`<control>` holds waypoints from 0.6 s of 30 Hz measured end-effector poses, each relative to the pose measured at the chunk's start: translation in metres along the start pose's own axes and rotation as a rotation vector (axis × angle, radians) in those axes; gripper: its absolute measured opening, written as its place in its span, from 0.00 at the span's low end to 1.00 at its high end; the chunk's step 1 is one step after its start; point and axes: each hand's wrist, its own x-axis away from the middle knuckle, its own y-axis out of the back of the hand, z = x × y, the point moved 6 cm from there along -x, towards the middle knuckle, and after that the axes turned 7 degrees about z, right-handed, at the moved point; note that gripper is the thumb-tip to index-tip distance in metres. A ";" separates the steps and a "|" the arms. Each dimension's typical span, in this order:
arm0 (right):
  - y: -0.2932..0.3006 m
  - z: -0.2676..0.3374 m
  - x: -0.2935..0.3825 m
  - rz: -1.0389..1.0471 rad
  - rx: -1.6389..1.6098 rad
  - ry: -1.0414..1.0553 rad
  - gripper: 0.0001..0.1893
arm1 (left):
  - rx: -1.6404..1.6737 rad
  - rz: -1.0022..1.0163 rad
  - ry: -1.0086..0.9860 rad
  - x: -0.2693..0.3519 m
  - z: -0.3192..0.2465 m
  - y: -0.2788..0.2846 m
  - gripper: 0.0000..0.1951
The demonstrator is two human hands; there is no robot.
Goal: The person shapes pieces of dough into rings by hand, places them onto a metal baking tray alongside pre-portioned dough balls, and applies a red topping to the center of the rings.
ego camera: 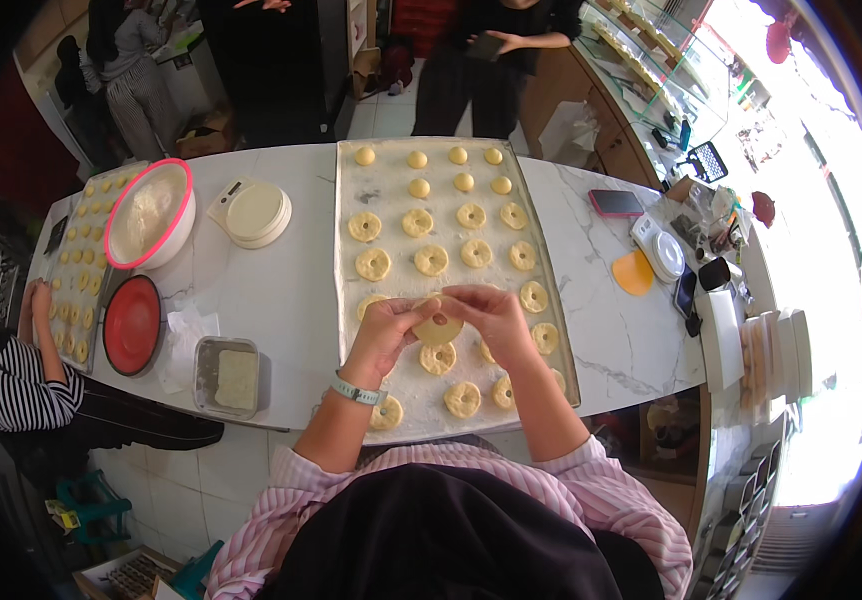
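Note:
Between my two hands is a flattened dough ring (pixel 440 331), held above a floured baking tray (pixel 551 315). The fingers of my left hand (pixel 390 334) pinch its left side, and those of my right hand (pixel 492 322) grip its upper right. A small hole shows in its middle. Below and around my hands, rows of dough rings lie on the tray, among them one ring (pixel 438 358) just under the held piece. Round dough balls (pixel 419 187) sit in two rows at the tray's far end. My hands and forearms hide some rings.
Left on the marble table (pixel 281 300) are a kitchen scale (pixel 252 214), a pink-rimmed bowl (pixel 149 217), a red lid (pixel 132 325) and a metal pan (pixel 227 377). A co-worker's hands (pixel 37 300) are by a second tray (pixel 71 315). A phone (pixel 615 202) lies right.

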 end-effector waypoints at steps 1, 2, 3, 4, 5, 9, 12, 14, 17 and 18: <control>-0.001 -0.002 0.001 0.022 -0.038 0.012 0.16 | -0.002 -0.002 -0.006 -0.002 0.004 0.003 0.12; -0.001 -0.005 0.002 0.040 -0.076 0.025 0.16 | -0.006 -0.001 -0.012 -0.003 0.003 0.002 0.12; -0.001 -0.007 0.003 0.059 -0.114 0.038 0.16 | 0.014 -0.032 -0.025 -0.004 0.002 0.003 0.12; 0.003 -0.008 0.001 0.029 -0.110 0.019 0.16 | 0.034 -0.063 -0.040 -0.004 0.000 0.005 0.12; 0.007 -0.010 -0.002 0.000 -0.104 -0.003 0.16 | 0.057 -0.095 -0.053 -0.003 -0.001 0.006 0.12; -0.003 -0.005 -0.003 0.080 -0.110 0.014 0.16 | -0.038 0.000 0.014 -0.006 -0.001 0.001 0.13; 0.004 -0.011 -0.006 0.030 -0.125 0.011 0.16 | 0.026 -0.083 -0.014 -0.009 -0.005 0.004 0.13; 0.006 -0.009 -0.012 -0.001 -0.100 -0.005 0.16 | 0.025 -0.066 0.042 -0.010 -0.004 0.004 0.13; 0.001 -0.010 -0.016 0.060 -0.091 0.016 0.16 | -0.063 0.004 0.068 -0.016 0.000 0.005 0.13; -0.002 -0.010 -0.017 0.097 -0.094 0.032 0.15 | -0.041 -0.027 0.046 -0.016 -0.002 0.008 0.14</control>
